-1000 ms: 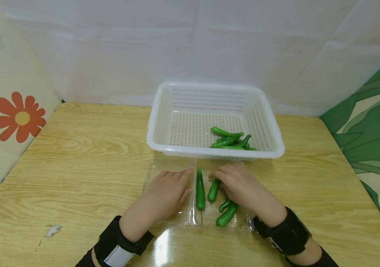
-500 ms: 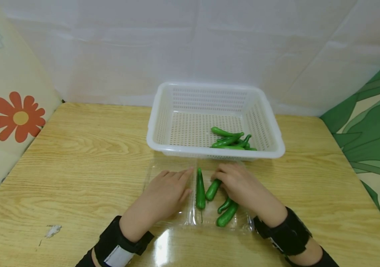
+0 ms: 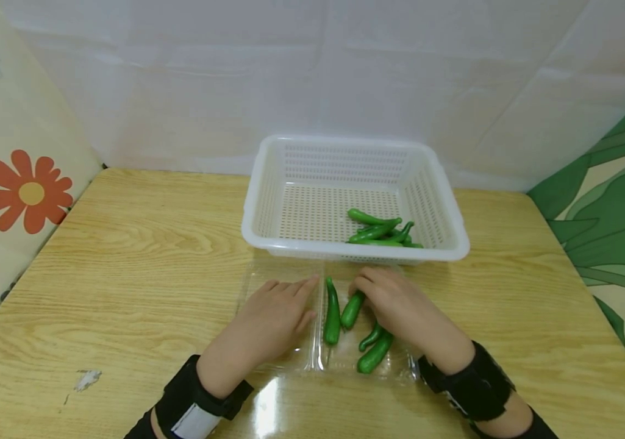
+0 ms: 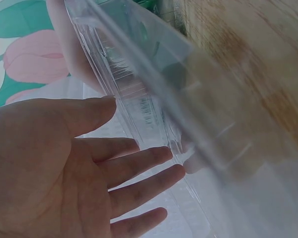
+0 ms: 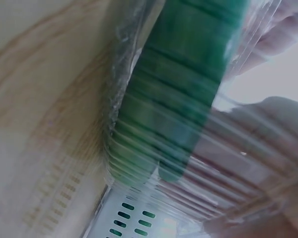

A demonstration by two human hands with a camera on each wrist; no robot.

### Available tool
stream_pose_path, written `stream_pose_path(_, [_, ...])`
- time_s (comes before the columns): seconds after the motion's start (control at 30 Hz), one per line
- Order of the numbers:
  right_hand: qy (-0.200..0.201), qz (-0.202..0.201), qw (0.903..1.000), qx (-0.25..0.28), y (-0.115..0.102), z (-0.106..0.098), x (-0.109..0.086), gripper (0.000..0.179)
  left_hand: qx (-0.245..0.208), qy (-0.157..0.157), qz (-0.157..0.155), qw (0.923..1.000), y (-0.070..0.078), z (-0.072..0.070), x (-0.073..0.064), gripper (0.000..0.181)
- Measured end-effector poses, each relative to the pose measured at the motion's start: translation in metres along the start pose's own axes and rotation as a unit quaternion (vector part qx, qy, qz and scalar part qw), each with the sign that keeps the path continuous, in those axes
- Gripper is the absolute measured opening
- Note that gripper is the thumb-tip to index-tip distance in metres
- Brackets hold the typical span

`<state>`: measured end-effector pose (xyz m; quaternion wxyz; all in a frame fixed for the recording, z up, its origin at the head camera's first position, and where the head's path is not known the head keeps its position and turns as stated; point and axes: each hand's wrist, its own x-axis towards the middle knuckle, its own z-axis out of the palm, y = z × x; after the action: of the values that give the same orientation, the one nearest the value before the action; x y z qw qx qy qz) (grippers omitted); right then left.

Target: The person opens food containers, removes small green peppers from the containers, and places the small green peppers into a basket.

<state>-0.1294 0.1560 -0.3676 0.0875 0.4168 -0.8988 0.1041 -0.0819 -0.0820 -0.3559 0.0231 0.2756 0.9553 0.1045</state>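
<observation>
A clear plastic clamshell box (image 3: 345, 361) lies unfolded on the table. My left hand (image 3: 276, 317) is over its left half, fingertips along the middle fold. In the left wrist view the fingers of that hand (image 4: 134, 183) are spread and fairly straight beside the clear wall (image 4: 154, 74). My right hand (image 3: 394, 299) grips the far end of a green chili pepper (image 3: 352, 312) inside the right half. One pepper (image 3: 332, 314) lies lengthwise beside the fold. Two more, a small curved one (image 3: 371, 338) and a thicker one (image 3: 375, 355), lie under the right wrist, partly hidden.
Behind the box stands a white perforated basket (image 3: 356, 250), with several green peppers (image 3: 375, 228) heaped at its front right. The wooden table (image 3: 153, 244) has a worn white patch (image 3: 88, 380) at left. A white sheet (image 3: 208, 91) hangs behind.
The pepper beside the fold has tilted a little, its near end shifting right. The pepper in my right hand swung left, then back right. My left hand has stayed put.
</observation>
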Motion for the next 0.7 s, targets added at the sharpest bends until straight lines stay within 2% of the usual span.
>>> stream_pose_path(0.37, [0.02,-0.012,0.9996,0.014,-0.0028,-0.0008,0.0009,0.033,-0.002,-0.004,-0.002,1.0,-0.0006,0.0,-0.0001,0.057])
stream_pose_path(0.7, [0.059,-0.051,0.9962,0.04,-0.0064,-0.0042,0.0031,0.041,-0.002,0.0,-0.001,1.0,-0.0001,-0.0007,-0.0001,0.057])
